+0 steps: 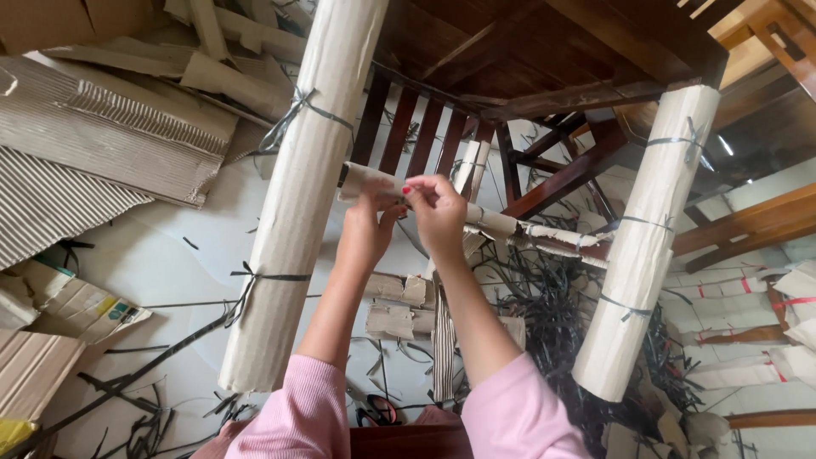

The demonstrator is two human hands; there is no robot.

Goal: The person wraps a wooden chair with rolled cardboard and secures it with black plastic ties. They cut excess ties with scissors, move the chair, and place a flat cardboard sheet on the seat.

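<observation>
Cardboard wrap [374, 180] on the chair rail [544, 240], pinched by both raised hands: left [371, 223], right [435, 209].

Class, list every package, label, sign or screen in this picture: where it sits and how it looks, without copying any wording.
Printed flattened carton: on the floor at left, tan with yellow and green patches.
Wrapped bundles: stacked at right, pale paper with red tape strips.
Plain corrugated sheets: upper left, brown, unprinted.
No signs or screens are in view.
</observation>
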